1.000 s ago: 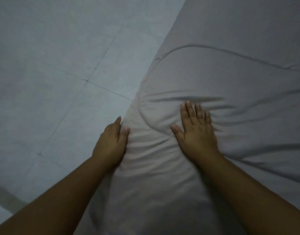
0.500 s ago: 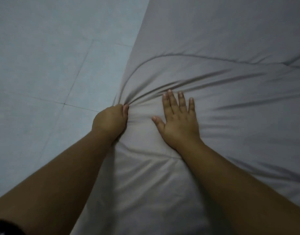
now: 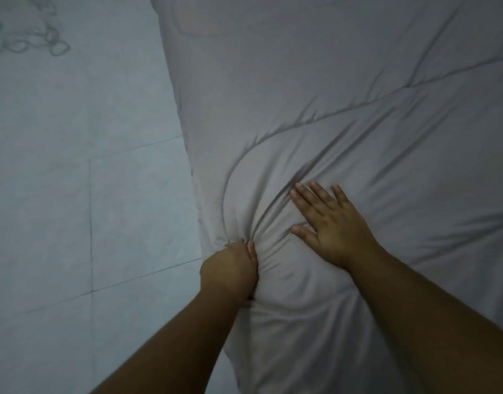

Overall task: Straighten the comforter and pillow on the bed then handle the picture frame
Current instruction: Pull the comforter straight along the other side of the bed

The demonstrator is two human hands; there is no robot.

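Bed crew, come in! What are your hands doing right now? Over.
Left hand gripping bunched edge of the pale grey quilted comforter. Right hand pressed flat on it. Creases fan from the grip. No obstacle in view.

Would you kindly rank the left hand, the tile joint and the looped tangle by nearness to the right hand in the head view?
1. Left hand, just left of the right hand, gripping the comforter.
2. Tile joint, floor, farther left.
3. Looped tangle, far upper left.

Home bedroom: quilted comforter [image 3: 344,95] over bed, pale tiled floor [image 3: 74,180] alongside.
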